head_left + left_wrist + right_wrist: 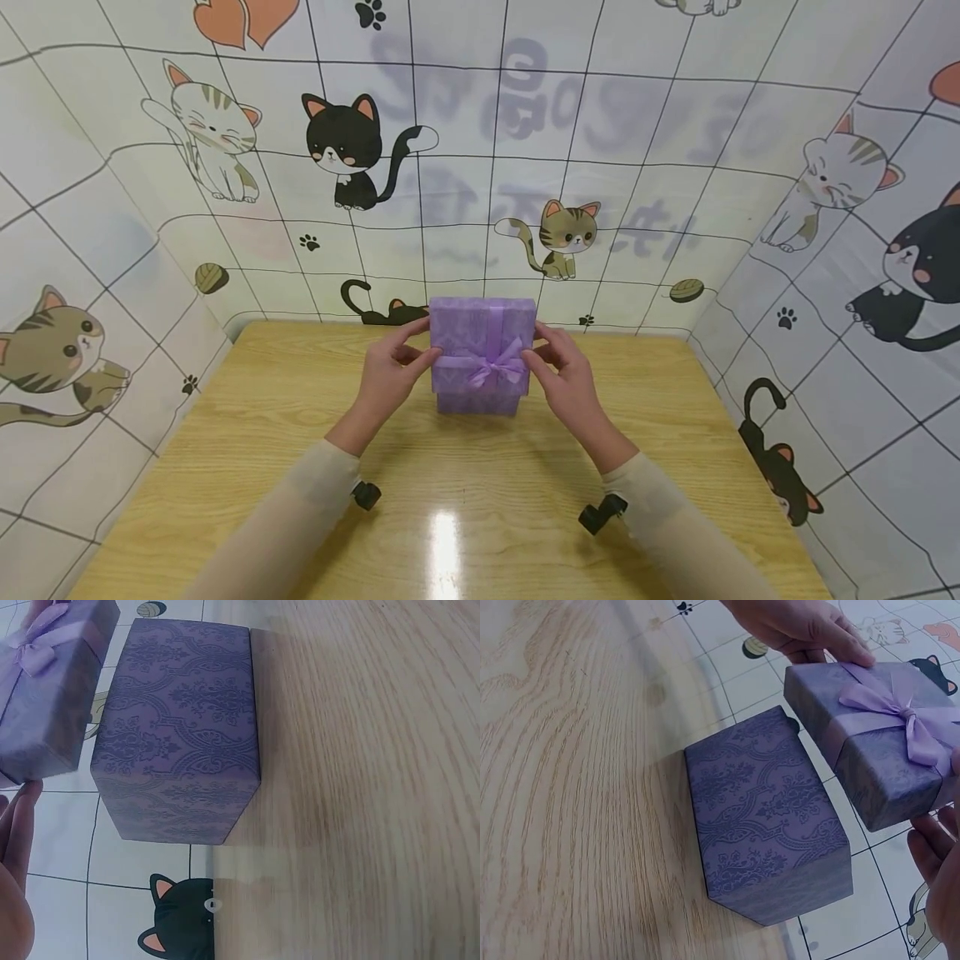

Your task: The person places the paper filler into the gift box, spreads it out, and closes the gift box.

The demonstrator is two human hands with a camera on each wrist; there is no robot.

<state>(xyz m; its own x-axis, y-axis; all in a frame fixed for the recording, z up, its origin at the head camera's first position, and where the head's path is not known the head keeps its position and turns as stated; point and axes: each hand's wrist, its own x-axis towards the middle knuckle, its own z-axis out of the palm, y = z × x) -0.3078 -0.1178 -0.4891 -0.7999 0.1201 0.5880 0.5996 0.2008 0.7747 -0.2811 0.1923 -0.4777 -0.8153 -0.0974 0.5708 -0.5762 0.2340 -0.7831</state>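
Note:
A purple patterned box lid (459, 329) with a lilac ribbon bow (491, 368) is raised off its box base (477, 404). My left hand (388, 371) grips the lid's left side, thumb at the front edge. On the opposite side, my right hand (566, 375) holds the lid in the same way. Both wrist views show a gap between the lid (885, 791) and the base (765, 814), with the lid tilted. The base (180, 712) stands on the table, its embossed pattern visible. The inside of the base is hidden.
The wooden table (285, 392) reaches back to a wall covering (465, 183) printed with cats and grid lines. Similar printed sheets flank it left and right. A bright light reflection (444, 550) lies on the tabletop near the front.

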